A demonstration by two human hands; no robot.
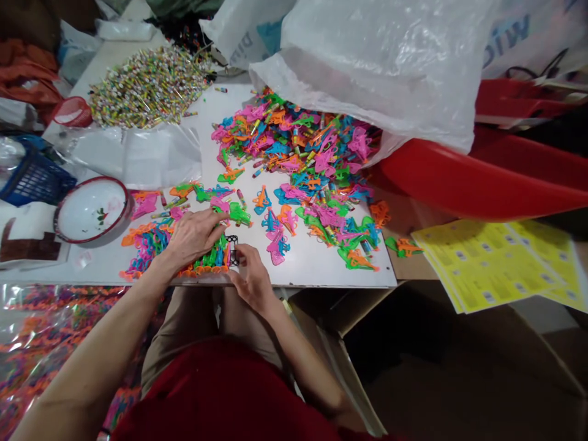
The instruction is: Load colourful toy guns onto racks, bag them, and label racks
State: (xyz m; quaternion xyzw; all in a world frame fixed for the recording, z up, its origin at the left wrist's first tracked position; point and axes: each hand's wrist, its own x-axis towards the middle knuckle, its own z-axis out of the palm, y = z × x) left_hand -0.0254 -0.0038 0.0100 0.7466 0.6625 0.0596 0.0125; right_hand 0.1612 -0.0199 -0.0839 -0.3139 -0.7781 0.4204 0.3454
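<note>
My left hand (pixel 195 236) lies flat, fingers spread, on a packed row of small plastic toy guns (pixel 209 260) at the front edge of the white board (pixel 312 263). My right hand (pixel 250 278) rests just right of that row, its fingers curled against a small black grid piece (pixel 233 248); whether it grips the piece I cannot tell. A big heap of pink, blue, green and orange toy guns (pixel 303 153) spreads over the board ahead, spilling from a large clear plastic bag (pixel 381 61).
A white bowl with a red rim (pixel 92 210) stands at the left, a blue basket (pixel 32 177) beyond it. A pile of small wrapped sticks (pixel 149 86) lies far left. A red tub (pixel 482 177) and yellow label sheets (pixel 496 260) are at the right.
</note>
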